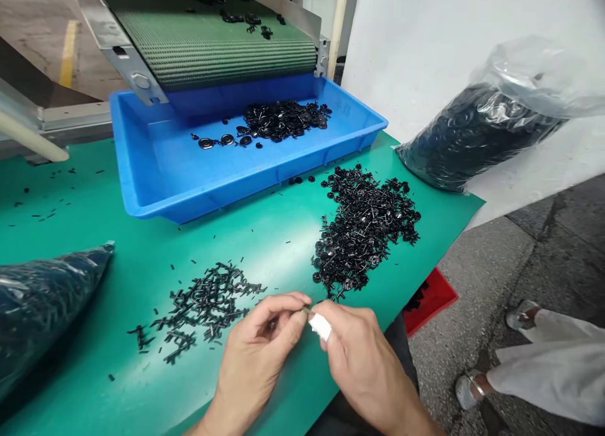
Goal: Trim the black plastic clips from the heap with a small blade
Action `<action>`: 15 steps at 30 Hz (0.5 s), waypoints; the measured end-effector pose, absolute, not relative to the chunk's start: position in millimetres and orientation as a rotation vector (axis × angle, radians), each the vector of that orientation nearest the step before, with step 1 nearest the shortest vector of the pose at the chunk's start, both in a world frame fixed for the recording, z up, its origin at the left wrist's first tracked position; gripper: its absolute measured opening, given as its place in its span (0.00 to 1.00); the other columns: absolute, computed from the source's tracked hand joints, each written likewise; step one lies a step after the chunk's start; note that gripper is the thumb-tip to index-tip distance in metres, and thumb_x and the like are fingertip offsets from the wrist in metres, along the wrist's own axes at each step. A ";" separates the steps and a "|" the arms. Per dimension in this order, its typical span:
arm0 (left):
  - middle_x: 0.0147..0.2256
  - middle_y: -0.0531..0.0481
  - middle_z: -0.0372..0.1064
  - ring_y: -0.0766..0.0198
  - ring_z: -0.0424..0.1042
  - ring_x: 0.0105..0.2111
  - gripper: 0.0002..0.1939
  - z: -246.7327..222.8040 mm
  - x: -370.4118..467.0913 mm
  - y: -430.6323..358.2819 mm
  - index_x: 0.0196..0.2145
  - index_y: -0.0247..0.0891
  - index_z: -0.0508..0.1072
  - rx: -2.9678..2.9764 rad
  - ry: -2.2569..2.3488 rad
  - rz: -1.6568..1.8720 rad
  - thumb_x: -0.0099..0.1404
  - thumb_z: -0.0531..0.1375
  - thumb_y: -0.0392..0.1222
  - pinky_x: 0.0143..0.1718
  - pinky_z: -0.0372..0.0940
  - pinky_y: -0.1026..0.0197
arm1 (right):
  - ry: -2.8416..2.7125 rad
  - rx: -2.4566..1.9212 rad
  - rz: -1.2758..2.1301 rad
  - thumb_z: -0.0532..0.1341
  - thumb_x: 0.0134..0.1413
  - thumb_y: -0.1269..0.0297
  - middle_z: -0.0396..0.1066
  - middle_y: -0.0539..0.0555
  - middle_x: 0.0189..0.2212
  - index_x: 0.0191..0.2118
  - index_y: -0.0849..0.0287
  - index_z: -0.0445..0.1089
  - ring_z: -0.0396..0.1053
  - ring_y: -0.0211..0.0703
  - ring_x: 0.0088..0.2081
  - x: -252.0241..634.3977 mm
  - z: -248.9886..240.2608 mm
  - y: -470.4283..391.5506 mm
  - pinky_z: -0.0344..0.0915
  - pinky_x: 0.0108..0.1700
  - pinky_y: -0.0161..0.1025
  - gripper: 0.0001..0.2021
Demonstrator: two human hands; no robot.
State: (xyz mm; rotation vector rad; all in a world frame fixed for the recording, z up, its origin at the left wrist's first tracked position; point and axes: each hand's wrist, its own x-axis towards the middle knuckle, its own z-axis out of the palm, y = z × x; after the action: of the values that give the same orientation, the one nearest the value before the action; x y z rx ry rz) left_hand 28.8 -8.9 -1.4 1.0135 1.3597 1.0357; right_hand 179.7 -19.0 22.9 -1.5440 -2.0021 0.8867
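Observation:
My left hand [265,351] is closed in a pinch on a small dark part, its fingertips close to those of my right hand [357,354]. Something white [320,327] shows at the thumb and finger of my right hand, wrapped round a finger or held; which of these I cannot tell. What else the right fingers grip is hidden. Left of my hands, a loose heap of black branched plastic pieces [208,300] lies on the green table [155,247]. Beyond my right hand sits a bigger pile of small round black parts [363,225].
A blue tray [165,203] holding black parts stands under the green conveyor belt [227,48]. Filled plastic bags lie at the left [42,304] and right [482,130]. A red bin [437,300] is below the table's right edge, near a person's feet [472,385].

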 end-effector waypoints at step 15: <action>0.25 0.55 0.62 0.67 0.55 0.22 0.04 -8.3 20.0 -11.2 0.35 0.43 0.73 0.814 1.231 1.046 0.65 0.58 0.42 0.22 0.52 0.65 | -1.853 -1.788 0.755 0.53 0.59 0.76 0.69 0.50 0.38 0.49 0.52 0.69 0.69 0.43 0.40 225.7 7.6 -21.3 0.62 0.42 0.38 0.16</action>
State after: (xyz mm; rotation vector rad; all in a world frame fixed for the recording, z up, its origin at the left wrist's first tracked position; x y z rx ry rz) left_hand 20.0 -11.2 -8.3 0.8138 1.2307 1.0458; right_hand 225.7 -21.3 7.6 -1.7876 -1.8528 0.7553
